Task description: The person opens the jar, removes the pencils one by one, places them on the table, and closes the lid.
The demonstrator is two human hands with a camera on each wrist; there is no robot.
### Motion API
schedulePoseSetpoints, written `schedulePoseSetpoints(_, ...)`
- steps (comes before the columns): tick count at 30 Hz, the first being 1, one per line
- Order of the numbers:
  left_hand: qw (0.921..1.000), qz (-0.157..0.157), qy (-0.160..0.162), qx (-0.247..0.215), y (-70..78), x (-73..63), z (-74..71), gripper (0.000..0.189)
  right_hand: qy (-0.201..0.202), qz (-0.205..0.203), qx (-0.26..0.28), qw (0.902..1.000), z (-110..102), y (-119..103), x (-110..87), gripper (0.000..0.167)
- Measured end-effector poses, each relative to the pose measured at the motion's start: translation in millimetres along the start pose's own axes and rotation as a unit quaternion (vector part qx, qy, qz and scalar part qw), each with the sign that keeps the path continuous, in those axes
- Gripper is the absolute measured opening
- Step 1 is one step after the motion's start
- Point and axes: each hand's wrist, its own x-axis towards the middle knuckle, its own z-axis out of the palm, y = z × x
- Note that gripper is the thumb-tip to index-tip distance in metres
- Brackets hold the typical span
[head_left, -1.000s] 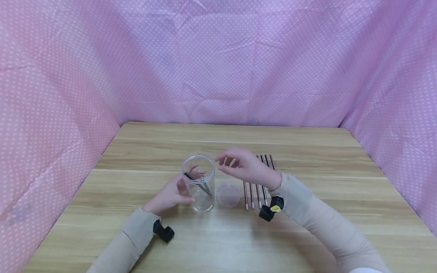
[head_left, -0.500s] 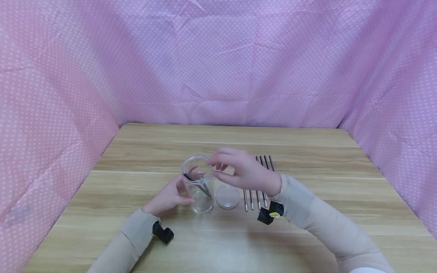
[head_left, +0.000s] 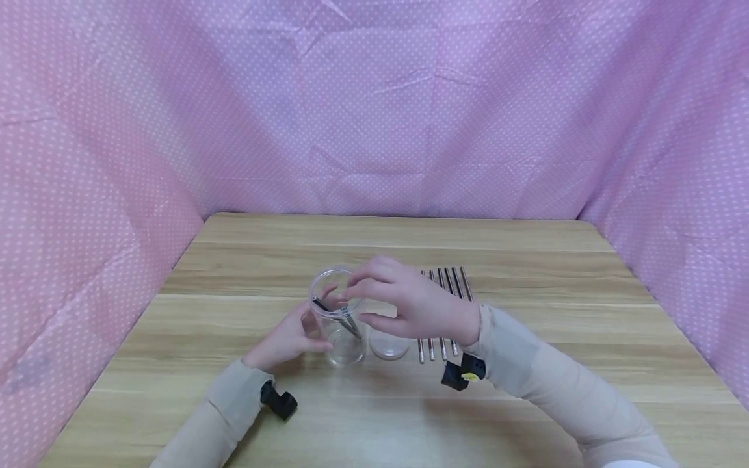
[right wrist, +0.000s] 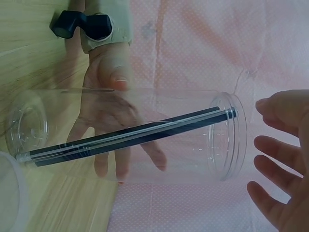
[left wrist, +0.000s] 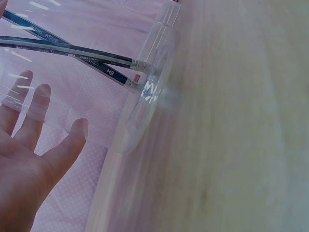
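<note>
A clear plastic jar (head_left: 346,354) stands upright on the table, lidless. My left hand (head_left: 287,339) holds it from the left side, thumb in front and fingers behind. Two dark pencils (left wrist: 91,57) lean crossed inside, one marked HB. In the head view, my right hand (head_left: 412,302) overlaps the right side of the jar's rim, fingers loosely bent. Seen from the right wrist, its fingertips (right wrist: 263,145) are just off the jar's mouth (right wrist: 229,140), with nothing between them. A round clear lid (head_left: 389,348) lies right of the jar, partly behind that hand.
Several pencils (head_left: 456,279) lie side by side in a row right of the lid, partly covered by my right hand and wrist. A pink dotted curtain (head_left: 374,130) hangs round the wooden table (head_left: 374,416) at the back and sides.
My right hand has moved left to the jar's rim, and its fingers have spread somewhat. More of the pencil row's far ends shows. My left hand and the jar have stayed in place.
</note>
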Motion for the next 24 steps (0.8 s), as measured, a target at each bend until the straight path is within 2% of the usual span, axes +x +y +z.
schedulePoseSetpoints(7,0.9998,-0.016,0.008,0.001,1.6,-2.2,0.8,0.093,-0.033,-0.025,0.003,0.9991,4.8,-0.8,-2.2,0.042)
schedulePoseSetpoints(19,0.9999,-0.011,0.004,-0.005,0.1,-1.8,0.8,0.095,-0.059,-0.025,0.017,0.9978,8.8,-0.8,-3.9,0.04)
schedulePoseSetpoints(24,0.9999,-0.01,0.004,-0.008,-0.2,-1.4,0.5,0.096,-0.069,-0.015,0.006,0.9975,9.8,-0.9,-5.5,0.041)
